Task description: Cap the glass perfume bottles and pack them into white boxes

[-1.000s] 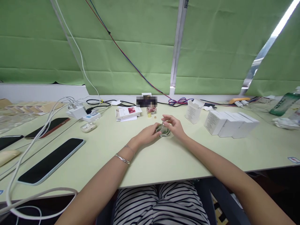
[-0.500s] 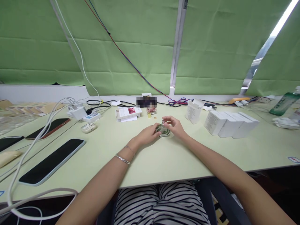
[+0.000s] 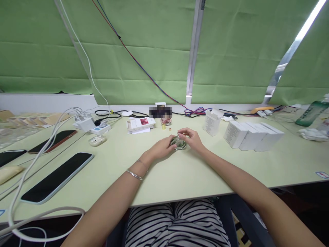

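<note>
A round, flattish clear glass perfume bottle (image 3: pixel 180 143) is between my hands, low over the middle of the table. My left hand (image 3: pixel 165 145) wraps its left side, thumb on the near face. With thumb and fingers, my right hand (image 3: pixel 190 138) pinches the neck at the top; what exactly sits in that pinch is too small to make out. Just behind are a small gold cap (image 3: pixel 163 127) and a tiny gold ring (image 3: pixel 170 129). Farther back lies another round bottle (image 3: pixel 166 121) with a pinkish look.
An opened white box (image 3: pixel 141 125) lies left of the bottles. To the right stand an open white carton (image 3: pixel 212 121) and several closed white boxes (image 3: pixel 253 136). Phones, including a large one (image 3: pixel 58 176), and white cables occupy the left. A green bottle (image 3: pixel 312 111) stands far right.
Almost nothing differs. The fingers of my right hand have shifted slightly at the bottle's neck, while my left hand keeps its hold.
</note>
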Demonstrator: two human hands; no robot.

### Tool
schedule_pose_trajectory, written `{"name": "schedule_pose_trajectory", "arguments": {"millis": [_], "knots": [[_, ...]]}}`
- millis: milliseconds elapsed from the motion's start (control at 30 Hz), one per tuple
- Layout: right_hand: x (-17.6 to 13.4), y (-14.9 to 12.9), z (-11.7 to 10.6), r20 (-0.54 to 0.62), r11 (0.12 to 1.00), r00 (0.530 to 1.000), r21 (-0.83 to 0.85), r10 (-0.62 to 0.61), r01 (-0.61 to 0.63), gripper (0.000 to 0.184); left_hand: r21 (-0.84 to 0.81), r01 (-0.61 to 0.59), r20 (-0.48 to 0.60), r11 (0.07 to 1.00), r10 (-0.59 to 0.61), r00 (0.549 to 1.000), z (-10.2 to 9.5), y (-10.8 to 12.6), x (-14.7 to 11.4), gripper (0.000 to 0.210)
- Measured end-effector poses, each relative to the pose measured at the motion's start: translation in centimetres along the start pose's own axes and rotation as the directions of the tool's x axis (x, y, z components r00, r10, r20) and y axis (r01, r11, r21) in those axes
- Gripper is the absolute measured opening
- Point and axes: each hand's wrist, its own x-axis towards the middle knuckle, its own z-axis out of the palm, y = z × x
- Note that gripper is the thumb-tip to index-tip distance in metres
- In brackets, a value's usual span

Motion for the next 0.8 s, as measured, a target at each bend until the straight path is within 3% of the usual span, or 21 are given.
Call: {"name": "schedule_pose_trajectory", "arguments": {"millis": [800], "knots": [[-0.06, 0.08, 0.29, 0.0, 0.998, 0.999, -0.043, -0.038, 0.038, 0.015, -0.007, 0.016, 0.007, 1.0, -0.016, 1.0, -0.08, 0.18, 0.02, 0.041]]}}
